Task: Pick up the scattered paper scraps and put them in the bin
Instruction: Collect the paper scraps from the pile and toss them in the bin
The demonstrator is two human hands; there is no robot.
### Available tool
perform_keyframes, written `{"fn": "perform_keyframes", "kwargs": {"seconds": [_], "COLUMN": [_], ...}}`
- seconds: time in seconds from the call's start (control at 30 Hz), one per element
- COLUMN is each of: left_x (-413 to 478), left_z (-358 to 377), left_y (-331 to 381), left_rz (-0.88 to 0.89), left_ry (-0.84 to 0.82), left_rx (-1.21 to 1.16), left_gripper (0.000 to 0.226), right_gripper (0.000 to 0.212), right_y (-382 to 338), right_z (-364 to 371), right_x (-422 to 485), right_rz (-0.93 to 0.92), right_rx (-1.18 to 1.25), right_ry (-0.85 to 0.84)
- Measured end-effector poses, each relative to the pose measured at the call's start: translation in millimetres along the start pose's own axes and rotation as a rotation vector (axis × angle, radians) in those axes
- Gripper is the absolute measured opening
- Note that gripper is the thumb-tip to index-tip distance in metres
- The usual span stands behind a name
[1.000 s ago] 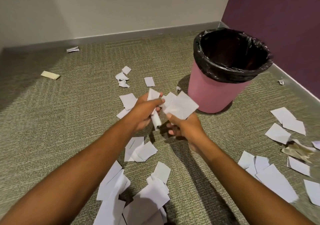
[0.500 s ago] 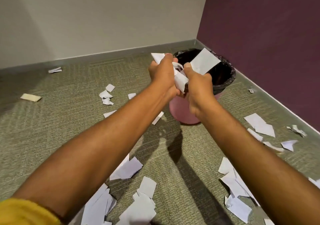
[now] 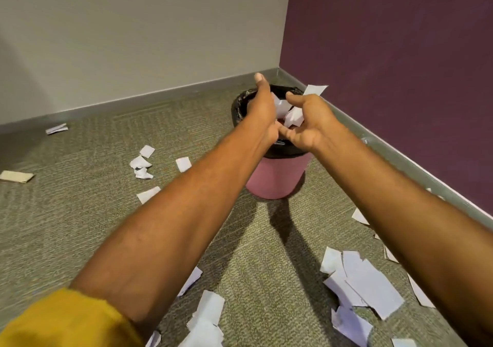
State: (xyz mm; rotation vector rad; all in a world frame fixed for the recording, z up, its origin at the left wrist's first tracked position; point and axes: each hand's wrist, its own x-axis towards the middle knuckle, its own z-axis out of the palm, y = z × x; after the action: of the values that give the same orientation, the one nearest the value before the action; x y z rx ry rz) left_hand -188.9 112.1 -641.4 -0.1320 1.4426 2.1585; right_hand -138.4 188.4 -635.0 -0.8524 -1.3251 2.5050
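The pink bin [image 3: 274, 177] with a black liner stands in the room's far corner. Both my hands are over its mouth. My left hand [image 3: 262, 111] has its fingers spread straight and holds nothing. My right hand [image 3: 310, 122] is loosely spread too. Between the two hands several white paper scraps [image 3: 292, 115] are loose and falling into the bin, and one scrap [image 3: 314, 89] shows above my right hand. More white scraps lie on the carpet at left [image 3: 140, 163], at the bottom [image 3: 206, 317] and at right [image 3: 365, 285].
A grey-green carpet [image 3: 80, 213] covers the floor. A beige wall [image 3: 133, 39] and a purple wall [image 3: 400, 66] meet behind the bin. A tan folded piece [image 3: 16, 176] lies at far left, and one scrap [image 3: 56, 128] near the skirting board.
Both hands went from gripping a bunch of scraps above the floor to reaching over the bin, then spread apart. The scraps have left my fingers and are dropping in.
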Motion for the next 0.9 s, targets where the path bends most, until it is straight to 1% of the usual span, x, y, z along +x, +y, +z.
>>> {"fn": "perform_keyframes", "kwargs": {"seconds": [0.07,0.17,0.3,0.33,0.43,0.47,0.5,0.57,0.6,0.73,0.8,0.9], "left_x": [-1.1,-10.4,-9.6,-8.2,-3.3,-1.9,-1.8,-5.4,-9.1,-26.4,-35.3,-49.5], "left_z": [-2.7,-5.1,-19.3,-23.7,-35.5,-39.0,-42.9,-51.6,-56.5,-85.0,-103.3,-137.5], "left_y": [-3.8,-2.8,-1.7,-1.5,-1.3,-0.2,1.3,4.9,7.1,13.8,15.9,12.8], "left_rz": [-0.022,-0.031,-0.062,-0.061,-0.039,-0.034,-0.025,-0.003,0.012,0.062,0.058,0.052], "left_ry": [0.006,-0.006,-0.033,-0.031,-0.017,-0.036,-0.062,-0.106,-0.116,-0.094,-0.079,-0.04], "left_rx": [-0.014,-0.096,-0.162,-0.168,-0.148,-0.134,-0.114,-0.074,-0.056,0.029,0.084,0.233], "left_gripper": [0.094,0.085,0.091,0.093,0.092,0.091,0.089,0.085,0.082,0.061,0.052,0.042], "right_gripper": [0.012,0.009,0.021,0.026,0.058,0.061,0.057,0.038,0.034,0.027,0.025,0.022], "right_y": [2.5,5.3,7.5,8.9,16.0,18.6,21.1,25.8,28.3,44.8,56.5,86.6], "right_z": [-2.0,-1.8,-2.8,-2.8,-3.8,-3.3,-3.0,-3.5,-4.2,-8.8,-9.3,-7.8], "right_x": [0.8,0.9,4.6,5.4,7.1,5.9,4.0,0.4,-2.4,-12.2,-19.7,-33.7], "right_rz": [0.009,0.013,0.055,0.061,0.043,0.041,0.037,0.016,-0.003,-0.053,-0.045,0.002], "right_rx": [-0.011,-0.038,-0.027,-0.013,0.014,0.019,0.016,-0.003,-0.007,0.01,0.003,-0.021], "right_ry": [-0.013,-0.028,-0.048,-0.035,-0.016,-0.018,-0.025,-0.04,-0.049,-0.116,-0.163,-0.231]}}
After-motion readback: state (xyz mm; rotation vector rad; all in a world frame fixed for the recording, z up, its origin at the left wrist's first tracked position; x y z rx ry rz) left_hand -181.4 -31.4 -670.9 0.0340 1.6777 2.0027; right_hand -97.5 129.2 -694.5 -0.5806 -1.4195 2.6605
